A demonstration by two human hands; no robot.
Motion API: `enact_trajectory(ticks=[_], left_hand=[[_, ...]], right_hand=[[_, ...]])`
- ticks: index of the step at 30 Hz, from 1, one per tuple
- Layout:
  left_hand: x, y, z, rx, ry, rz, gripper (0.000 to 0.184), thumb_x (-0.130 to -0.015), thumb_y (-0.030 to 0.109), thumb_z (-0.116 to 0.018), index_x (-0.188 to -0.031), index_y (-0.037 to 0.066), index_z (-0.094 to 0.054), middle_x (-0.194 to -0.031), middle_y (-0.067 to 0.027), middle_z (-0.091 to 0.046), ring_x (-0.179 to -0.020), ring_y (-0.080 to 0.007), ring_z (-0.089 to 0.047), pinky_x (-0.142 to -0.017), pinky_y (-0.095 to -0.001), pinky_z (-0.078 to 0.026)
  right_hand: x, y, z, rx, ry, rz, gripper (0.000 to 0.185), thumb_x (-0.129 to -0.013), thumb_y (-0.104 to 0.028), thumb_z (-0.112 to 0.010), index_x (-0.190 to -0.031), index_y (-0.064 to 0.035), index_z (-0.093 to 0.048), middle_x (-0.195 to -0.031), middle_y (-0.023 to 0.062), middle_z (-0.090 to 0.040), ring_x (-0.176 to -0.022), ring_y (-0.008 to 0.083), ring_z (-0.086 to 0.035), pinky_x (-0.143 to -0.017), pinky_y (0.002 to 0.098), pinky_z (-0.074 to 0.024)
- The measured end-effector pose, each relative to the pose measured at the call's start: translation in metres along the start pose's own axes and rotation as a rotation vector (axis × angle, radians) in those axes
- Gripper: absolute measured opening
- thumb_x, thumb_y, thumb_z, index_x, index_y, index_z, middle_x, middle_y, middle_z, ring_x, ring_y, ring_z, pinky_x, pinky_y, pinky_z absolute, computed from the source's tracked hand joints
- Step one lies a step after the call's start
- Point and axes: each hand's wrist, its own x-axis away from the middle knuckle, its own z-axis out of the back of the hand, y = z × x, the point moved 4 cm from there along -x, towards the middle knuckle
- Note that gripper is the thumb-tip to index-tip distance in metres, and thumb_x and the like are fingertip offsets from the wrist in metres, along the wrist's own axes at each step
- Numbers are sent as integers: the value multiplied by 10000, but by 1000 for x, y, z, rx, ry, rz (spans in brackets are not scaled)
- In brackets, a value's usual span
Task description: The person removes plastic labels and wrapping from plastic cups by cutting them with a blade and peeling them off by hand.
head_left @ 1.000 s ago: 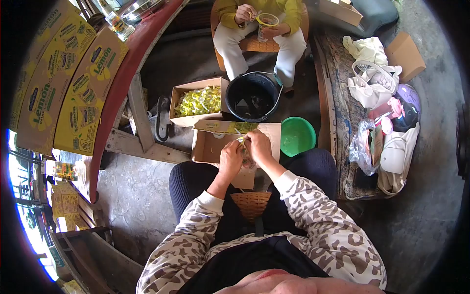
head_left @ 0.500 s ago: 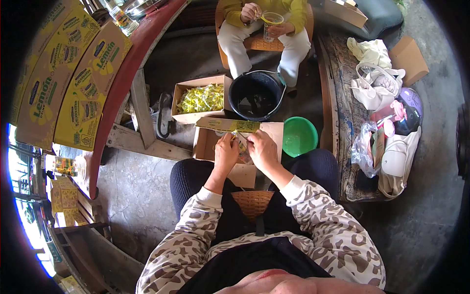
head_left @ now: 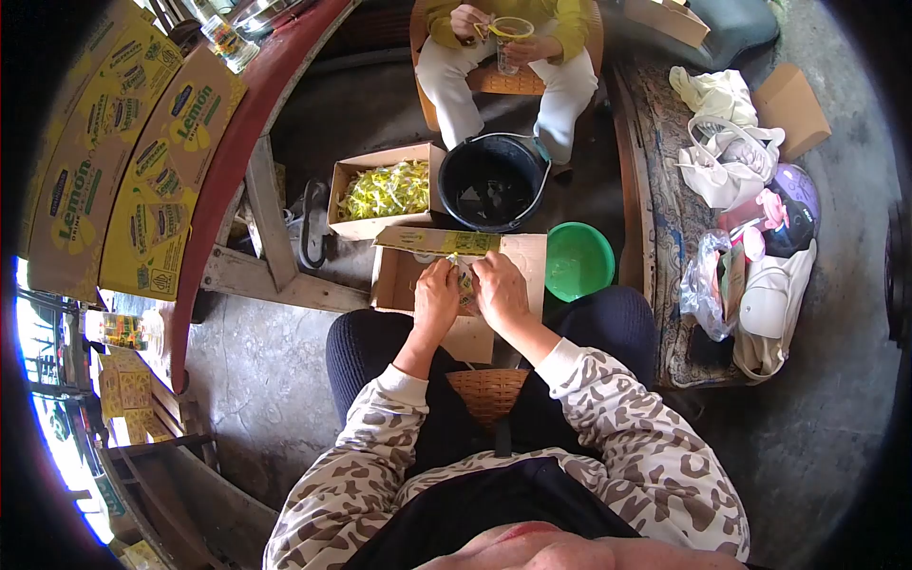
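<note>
Both my hands are raised above an open cardboard box (head_left: 389, 283) between my knees. A small clear and yellow plastic packet (head_left: 465, 282) is between them. My left hand (head_left: 437, 299) pinches its left side near the top. On its right side, my right hand (head_left: 501, 292) grips it with bent fingers. The packet's contents are too small to make out. Behind this box is another carton (head_left: 366, 229) filled with yellow and white wrapper pieces. A black bucket (head_left: 492, 185) with dark contents stands to the right of that carton.
A green basin (head_left: 579, 261) is right of the box. Across from me a seated person (head_left: 560, 90) holds a clear cup (head_left: 510, 43). Lemon drink cartons (head_left: 157, 180) line the red-edged table at left. Bags (head_left: 727, 171) and a purple helmet (head_left: 796, 190) lie on the patterned seat at right.
My fingers have shifted slightly around the packet, which has turned a little between my hands. The whole view has moved a little. The other person's hands have shifted at the cup.
</note>
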Motion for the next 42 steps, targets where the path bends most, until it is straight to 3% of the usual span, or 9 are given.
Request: enact_trajectory(ticks=[3,8,16,19,21,27,35,39,42], left_hand=[[-1,0,2,-35,-4,0,122,-914,94,-559,-883,-24,-570,-796,-203,-597,-762,-392,-586,-683,-450,-449],[-3,0,4,-37,-66,73,138,-885,105,-585,-827,-16,-553,-852,-218,-626,-843,-426,-593,-737,-496,-465],[-2,-1,3,12,-54,63,141,-874,118,-605,-842,-19,-587,-845,-208,-628,-836,-410,-604,-726,-485,-473],[-2,-2,5,7,-49,60,148,-875,127,-608,-842,-17,-593,-845,-205,-630,-832,-407,-607,-724,-482,-476],[-3,-3,4,-5,-52,59,151,-875,131,-609,-843,-16,-597,-846,-203,-631,-829,-406,-608,-722,-480,-478],[-4,-1,6,-30,-14,52,147,-872,132,-610,-836,-10,-598,-834,-196,-630,-823,-405,-609,-726,-479,-484],[2,10,0,-137,-120,87,146,-870,134,-596,-883,-7,-629,-864,-191,-647,-841,-378,-635,-737,-454,-490],[6,8,-6,-132,-125,20,159,-872,147,-605,-934,12,-661,-893,-210,-651,-876,-392,-629,-765,-456,-492],[2,1,-3,-100,-97,-23,178,-865,153,-622,-945,4,-675,-902,-212,-658,-867,-382,-638,-761,-436,-495]], right_hand=[[-1,-2,0,-27,15,-3,68,-731,-19,-644,-758,-22,-582,-805,135,-550,-842,313,-586,-718,440,-480],[-3,26,-7,-322,-71,-306,102,-762,-122,-655,-830,-53,-689,-825,143,-629,-800,327,-636,-721,432,-500],[-2,35,-11,-391,-149,-336,144,-777,-144,-662,-880,-49,-693,-865,154,-656,-796,314,-662,-720,406,-517],[-4,29,-9,-363,-80,-263,148,-773,-83,-700,-907,-20,-688,-867,146,-679,-774,276,-681,-702,358,-526],[-4,23,-4,-291,-65,-235,97,-783,-103,-658,-856,-44,-681,-845,146,-623,-804,325,-636,-717,426,-502],[-1,6,5,-135,12,-40,70,-770,-89,-660,-813,-38,-637,-811,128,-565,-816,315,-601,-713,424,-489],[1,5,-9,47,-14,31,58,-792,-56,-572,-762,-13,-599,-774,143,-538,-811,314,-598,-698,423,-487],[-4,22,-22,15,-22,-70,63,-790,-68,-589,-784,-20,-629,-814,155,-573,-825,329,-614,-721,427,-496],[-6,62,-38,-168,-87,-370,127,-763,-125,-642,-853,-70,-713,-847,154,-669,-828,331,-661,-727,428,-517]])
